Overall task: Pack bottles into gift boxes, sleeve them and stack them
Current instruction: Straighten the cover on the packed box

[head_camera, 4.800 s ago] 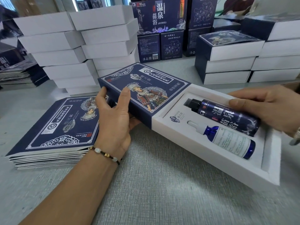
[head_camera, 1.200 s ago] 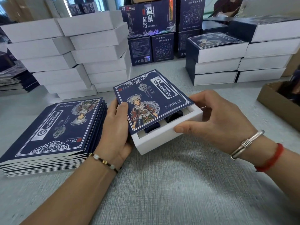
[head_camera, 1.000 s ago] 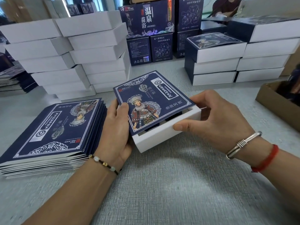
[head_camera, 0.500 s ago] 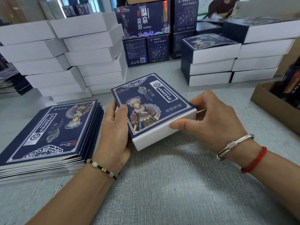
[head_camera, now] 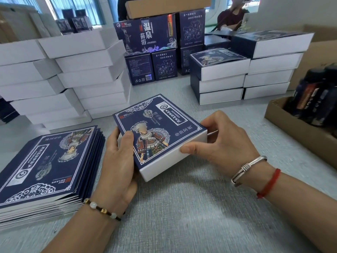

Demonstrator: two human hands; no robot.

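Between both hands, left (head_camera: 118, 161) and right (head_camera: 218, 143): sleeved gift box (head_camera: 158, 136), gripped.

One head cam, wide-angle, looks fwd/down, close over hands at table (head_camera: 182, 216); stacks further back.

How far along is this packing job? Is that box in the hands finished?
Nearly. The box wears its blue sleeve fully, no bottles showing; the left hand and right hand grip its ends. It is not yet stacked. Sleeved boxes already stand behind. Left to do: plain white boxes, a pile of flat sleeves, and bottles in the cardboard tray.
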